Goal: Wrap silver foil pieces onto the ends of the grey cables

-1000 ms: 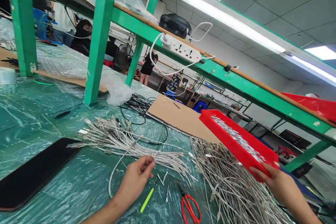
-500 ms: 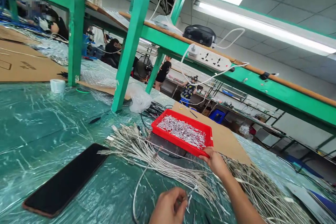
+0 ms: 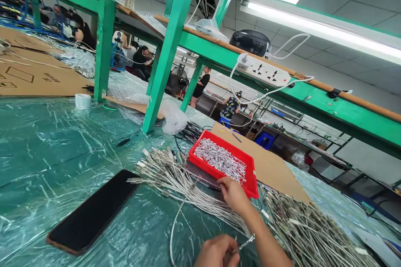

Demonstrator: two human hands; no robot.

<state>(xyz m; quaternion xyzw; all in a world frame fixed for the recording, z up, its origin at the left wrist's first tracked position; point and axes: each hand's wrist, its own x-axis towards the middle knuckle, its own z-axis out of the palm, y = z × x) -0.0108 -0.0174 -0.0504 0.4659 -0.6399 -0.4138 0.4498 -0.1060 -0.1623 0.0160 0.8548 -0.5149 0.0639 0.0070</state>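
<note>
My left hand is closed at the bottom of the view, with a short silvery-white cable end sticking out from its fingers. My right hand is at the near long side of a red tray, its thumb and fingers pinched together over the rim. Whatever is between those fingertips is hidden. Many small shiny silver pieces fill the tray. Beneath and in front of my right hand lies a bundle of white-grey cables with plugs at their left end.
A black phone lies at left on the film-covered green table. More cables are heaped at right. Cardboard lies behind the tray. Green shelf posts and a power strip stand beyond. Several people sit or stand farther back.
My right hand has left the tray's right corner and moved left along its near side. The tray has turned slightly. My left hand still holds the cable end; the view has shifted.
</note>
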